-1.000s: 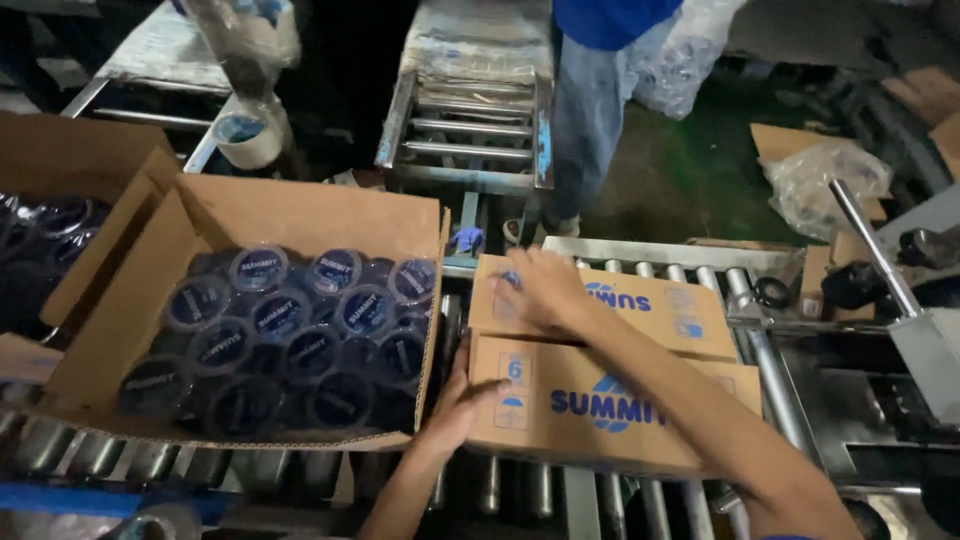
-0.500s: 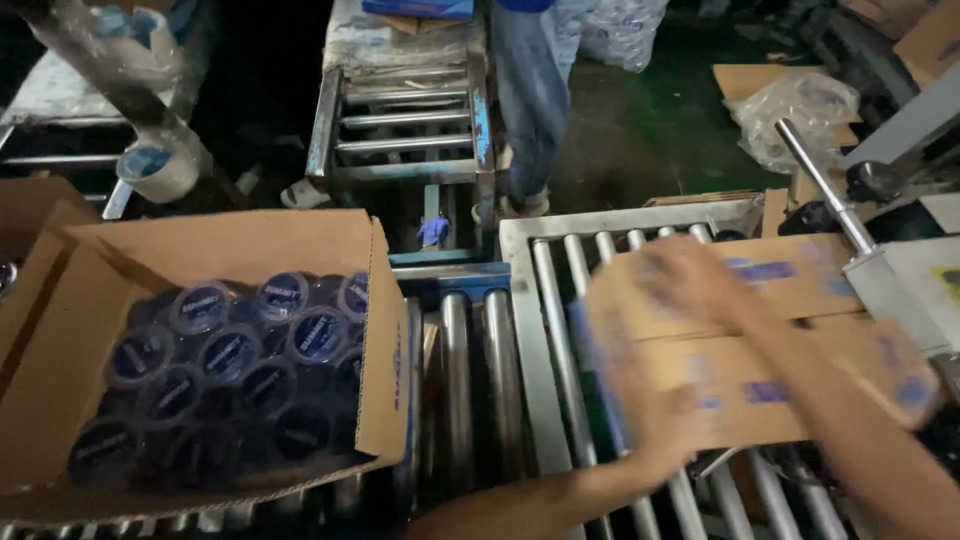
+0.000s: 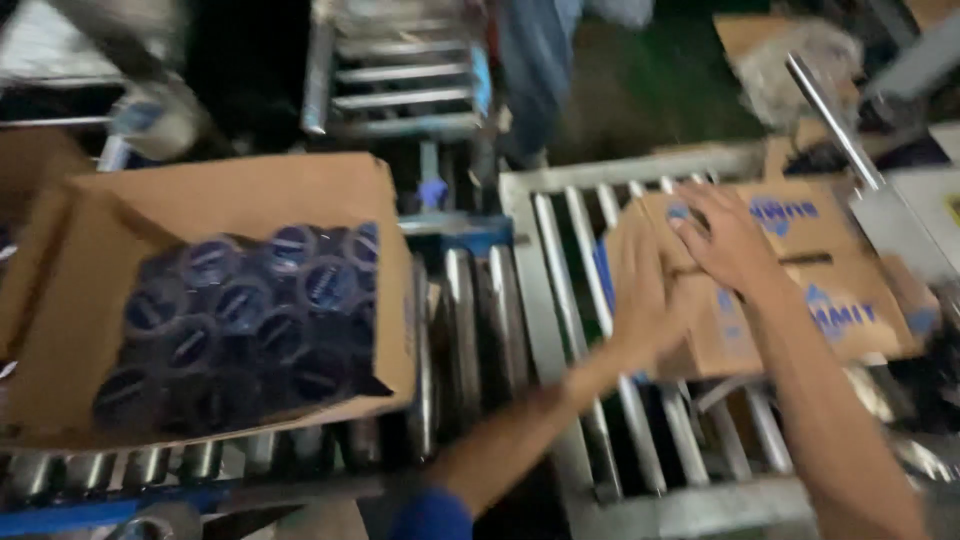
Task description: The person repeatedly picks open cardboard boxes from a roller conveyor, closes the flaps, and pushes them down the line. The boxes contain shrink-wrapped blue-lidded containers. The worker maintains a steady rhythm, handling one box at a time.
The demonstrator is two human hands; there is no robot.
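A closed carton (image 3: 770, 290) is being pressed on the roller conveyor (image 3: 560, 300), right of the open box of capped bottles (image 3: 240, 310); left hand (image 3: 640, 300) and right hand (image 3: 725, 240) spread flat, grasping nothing, best kept square.

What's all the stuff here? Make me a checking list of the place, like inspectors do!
Surface: metal roller conveyor, rollers bare between the two boxes.
Job's things: closed cardboard box with blue print, lying on the rollers.
Clutter: open cardboard box full of dark blue round caps; tape roll on a stand; crumpled plastic on the floor.
Grippers: left hand pressed flat on the closed box's near end; right hand flat on its top.
Cables: nothing seen.
Surroundings: another person's legs beyond the conveyor; dim, blurred.
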